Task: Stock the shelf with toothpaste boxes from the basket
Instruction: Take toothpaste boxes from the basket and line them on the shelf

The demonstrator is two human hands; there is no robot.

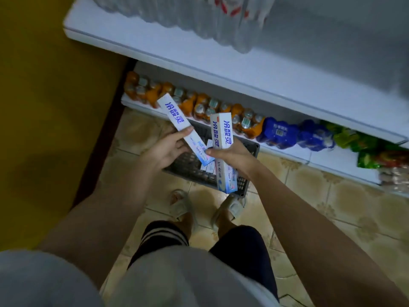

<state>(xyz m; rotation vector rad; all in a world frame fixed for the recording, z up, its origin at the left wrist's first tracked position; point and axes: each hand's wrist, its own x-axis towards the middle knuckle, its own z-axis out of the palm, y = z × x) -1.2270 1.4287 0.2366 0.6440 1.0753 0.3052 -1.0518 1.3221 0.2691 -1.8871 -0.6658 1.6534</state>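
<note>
Down over the basket [250,149], 2 toothpaste boxes are in the person's hands. The left hand [167,149] holds the left toothpaste box [177,120] near its lower half, thumb curled over the top face and fingers [177,152] wrapped beneath, so the box slants up and to the left with its blue lettering showing. The right hand [232,157] grips the right toothpaste box [222,138] around its middle, thumb pressed across the front, and this box stands nearly upright, tilted slightly, its lower end hanging below the hand. The lower end of the left box lies just beside the right thumb; whether they touch cannot be told. Beneath both hands sits the dark mesh basket on the tiled floor [309,196], with more toothpaste boxes [209,168] lying inside it. Just beyond the basket, the low shelf [332,160] carries a row of orange bottle packs [199,105], then blue packs [278,132], then green packets [354,140] to the right. Above it a white upper shelf [199,56] holds blurred clear bottles [188,16]. Near the bottom, the person's feet in 2 pale sandals [181,204] stand on the tiles, close to the basket.
</note>
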